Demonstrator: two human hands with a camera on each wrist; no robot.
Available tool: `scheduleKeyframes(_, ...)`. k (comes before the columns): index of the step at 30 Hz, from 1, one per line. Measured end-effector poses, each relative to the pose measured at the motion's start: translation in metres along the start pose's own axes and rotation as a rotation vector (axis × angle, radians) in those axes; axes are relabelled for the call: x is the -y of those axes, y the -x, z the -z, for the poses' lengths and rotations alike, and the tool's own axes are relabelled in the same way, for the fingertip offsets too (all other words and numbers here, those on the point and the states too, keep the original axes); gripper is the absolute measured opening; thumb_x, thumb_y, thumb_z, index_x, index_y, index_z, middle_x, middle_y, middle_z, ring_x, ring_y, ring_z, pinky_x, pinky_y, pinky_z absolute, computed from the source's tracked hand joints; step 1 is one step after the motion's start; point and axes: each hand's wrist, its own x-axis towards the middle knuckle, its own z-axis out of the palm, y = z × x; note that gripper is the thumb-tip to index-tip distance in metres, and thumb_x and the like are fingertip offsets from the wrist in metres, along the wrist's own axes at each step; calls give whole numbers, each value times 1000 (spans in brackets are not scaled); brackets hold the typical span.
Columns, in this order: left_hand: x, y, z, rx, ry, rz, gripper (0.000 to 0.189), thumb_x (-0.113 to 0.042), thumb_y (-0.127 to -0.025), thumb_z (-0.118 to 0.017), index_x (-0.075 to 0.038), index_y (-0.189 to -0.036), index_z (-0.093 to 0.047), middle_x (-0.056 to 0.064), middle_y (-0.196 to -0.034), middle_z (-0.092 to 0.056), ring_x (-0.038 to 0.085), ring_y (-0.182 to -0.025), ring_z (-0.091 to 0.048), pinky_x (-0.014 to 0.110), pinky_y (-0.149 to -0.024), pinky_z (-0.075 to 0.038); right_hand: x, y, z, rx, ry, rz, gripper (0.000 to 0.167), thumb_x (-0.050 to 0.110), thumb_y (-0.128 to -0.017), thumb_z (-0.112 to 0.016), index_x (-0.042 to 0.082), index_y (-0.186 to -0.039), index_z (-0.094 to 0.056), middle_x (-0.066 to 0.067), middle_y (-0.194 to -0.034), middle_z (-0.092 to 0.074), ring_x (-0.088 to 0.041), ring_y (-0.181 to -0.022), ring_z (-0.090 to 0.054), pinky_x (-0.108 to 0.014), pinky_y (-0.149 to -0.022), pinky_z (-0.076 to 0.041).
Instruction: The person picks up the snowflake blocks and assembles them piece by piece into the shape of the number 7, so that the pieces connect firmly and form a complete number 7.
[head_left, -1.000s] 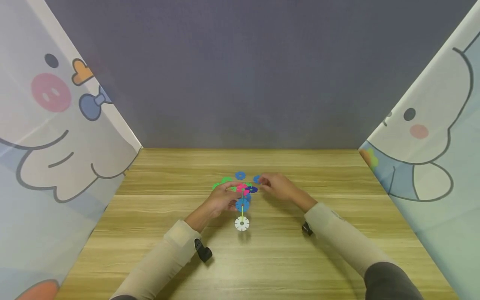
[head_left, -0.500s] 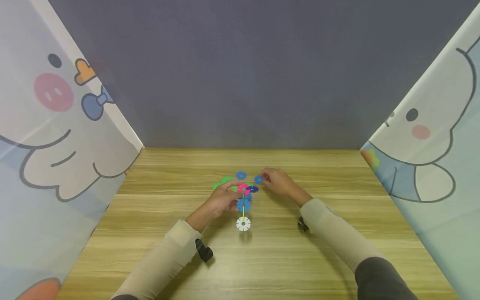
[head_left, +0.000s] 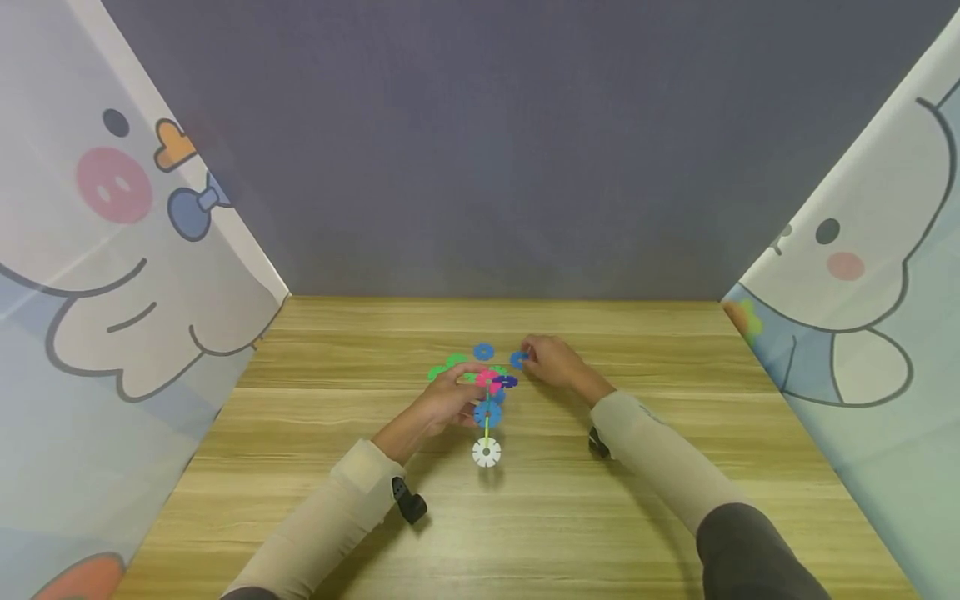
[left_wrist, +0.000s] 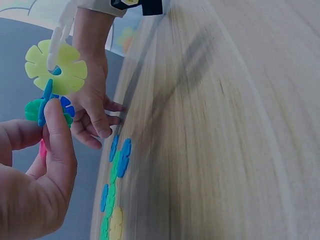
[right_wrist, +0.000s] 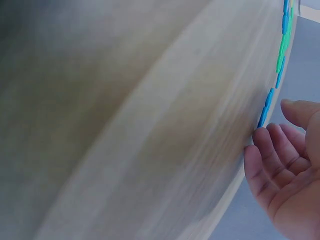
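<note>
My left hand (head_left: 444,398) pinches a chain of slotted plastic snowflake discs, held above the table between thumb and fingers. In the head view its white disc (head_left: 486,452) is nearest me, followed by a blue disc (head_left: 487,414), a pink disc (head_left: 487,378) and a dark blue disc (head_left: 506,382). The left wrist view shows the chain's yellow disc (left_wrist: 37,62) face-on. My right hand (head_left: 557,363) is at a loose blue disc (head_left: 518,360) lying flat, fingertips right at its edge and the thumb (right_wrist: 292,109) apart from the fingers.
Beyond the chain, another loose blue disc (head_left: 483,352) and several green discs (head_left: 454,359) lie on the wooden table (head_left: 600,517). A yellow disc (left_wrist: 116,223) lies among them in the left wrist view. A grey panel (head_left: 480,167) stands behind, with cartoon-printed panels at both sides.
My right hand has shifted slightly left over the loose blue disc, and its forearm has swung inward. The left hand still holds the chain in nearly the same place.
</note>
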Motion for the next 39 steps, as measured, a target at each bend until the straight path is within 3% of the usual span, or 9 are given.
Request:
scheduleKeyframes(7,1,-1,0,10,-17,-2,60,-13,-98,-62,-15,-154,-41,12,-101,-72,17,-74,-73,42,-77,-65,-1,-4,-3,25,39,-9,42,20,-97,-68,-3,-131,-61,-3,-83,-66,-13,-71,-57,-28,-67,-53)
scheduleKeyframes(14,0,-1,0,17,-22,3,61,-13,-97,-62,-17,-155,-42,11,-102,-73,17,-76,-73,45,-82,-64,-3,-5,-6,43,73,4,32,20,-96,-70,1,-121,-67,-2,-80,-62,-15,-71,-53,-32,-69,-51)
scheduleKeyframes(23,1,-3,0,20,-11,3,60,-12,-98,-62,-16,-155,-42,7,-93,-75,16,-73,-73,42,-77,-65,-2,-5,-6,62,62,-32,38,21,-98,-69,-1,-129,-65,-13,-109,-73,-26,-99,-68,-46,-95,-58)
scheduleKeyframes(31,-1,-1,0,15,-18,8,58,-13,-98,-62,-17,-154,-43,7,-95,-73,15,-72,-72,41,-76,-65,0,-5,-4,76,24,-56,38,19,-97,-70,-2,-127,-64,-13,-106,-71,-26,-98,-66,-44,-91,-58)
scheduleKeyframes(39,-3,0,-1,7,-12,7,58,-12,-98,-62,-17,-153,-44,9,-100,-72,16,-73,-72,39,-74,-65,-2,-5,-3,86,-19,-76,40,18,-94,-71,-5,-126,-61,-20,-118,-66,-34,-112,-61,-49,-101,-54)
